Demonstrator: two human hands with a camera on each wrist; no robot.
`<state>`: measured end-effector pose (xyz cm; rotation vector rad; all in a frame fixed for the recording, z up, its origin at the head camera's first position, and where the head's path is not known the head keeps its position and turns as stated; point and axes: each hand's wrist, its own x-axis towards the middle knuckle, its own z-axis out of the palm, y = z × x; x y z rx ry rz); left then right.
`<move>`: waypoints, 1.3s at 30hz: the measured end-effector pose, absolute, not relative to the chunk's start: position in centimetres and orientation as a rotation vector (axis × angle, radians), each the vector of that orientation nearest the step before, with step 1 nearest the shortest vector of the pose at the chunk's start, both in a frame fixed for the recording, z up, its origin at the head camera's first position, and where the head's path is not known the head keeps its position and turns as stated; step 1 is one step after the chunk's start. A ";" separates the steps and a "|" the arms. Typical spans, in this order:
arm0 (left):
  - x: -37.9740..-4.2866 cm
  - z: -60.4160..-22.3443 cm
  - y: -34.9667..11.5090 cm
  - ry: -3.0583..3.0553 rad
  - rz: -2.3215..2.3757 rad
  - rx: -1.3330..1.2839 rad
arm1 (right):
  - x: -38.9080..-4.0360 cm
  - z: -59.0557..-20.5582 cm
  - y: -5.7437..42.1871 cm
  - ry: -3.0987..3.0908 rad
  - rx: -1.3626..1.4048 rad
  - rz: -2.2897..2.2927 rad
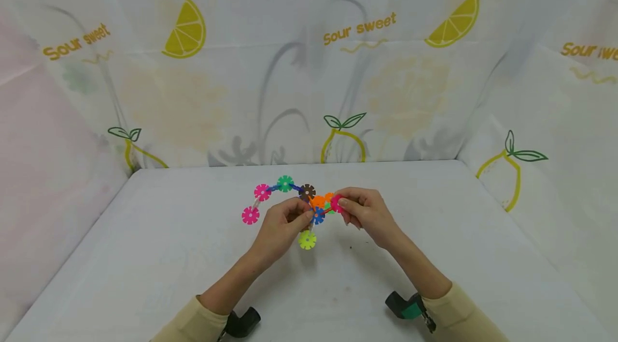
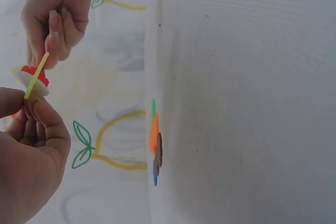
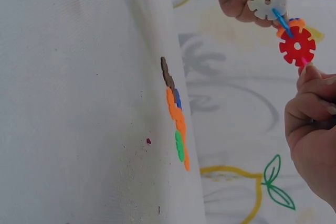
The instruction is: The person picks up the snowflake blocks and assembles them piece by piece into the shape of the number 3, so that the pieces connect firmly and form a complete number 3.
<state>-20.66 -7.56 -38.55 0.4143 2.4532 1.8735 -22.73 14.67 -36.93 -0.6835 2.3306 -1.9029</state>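
Note:
Both hands hold a chain of notched plastic discs. My left hand [image 1: 282,222] grips it with thumb and fingers, close to a yellow disc [image 1: 307,240] and a blue disc [image 1: 317,216]. Thumb and fingers of my right hand [image 1: 367,210] pinch a pink disc [image 1: 338,203]. Between the hands, the right wrist view shows a white disc [image 3: 266,1], a blue one edge-on and a red disc [image 3: 297,47]. An arc with pink [image 1: 250,215] and green [image 1: 285,184] discs reaches out to the left; whether it hangs from the held chain I cannot tell.
Beyond the hands, brown [image 3: 166,72], orange [image 3: 175,106] and green [image 3: 179,146] discs lie on the white table [image 1: 145,256]. A tiny dark red bit [image 3: 148,141] lies there too. Printed cloth [image 1: 270,74] stands behind the table and at both sides.

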 end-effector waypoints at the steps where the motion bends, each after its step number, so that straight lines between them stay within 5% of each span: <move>1: -20.6 -38.5 -7.6 2.456 1.875 0.414 | -22.7 -37.0 14.6 2.322 -0.681 -1.913; 39: -20.4 -38.5 -7.6 2.472 1.905 0.477 | -22.0 -37.4 13.9 2.270 -0.674 -2.005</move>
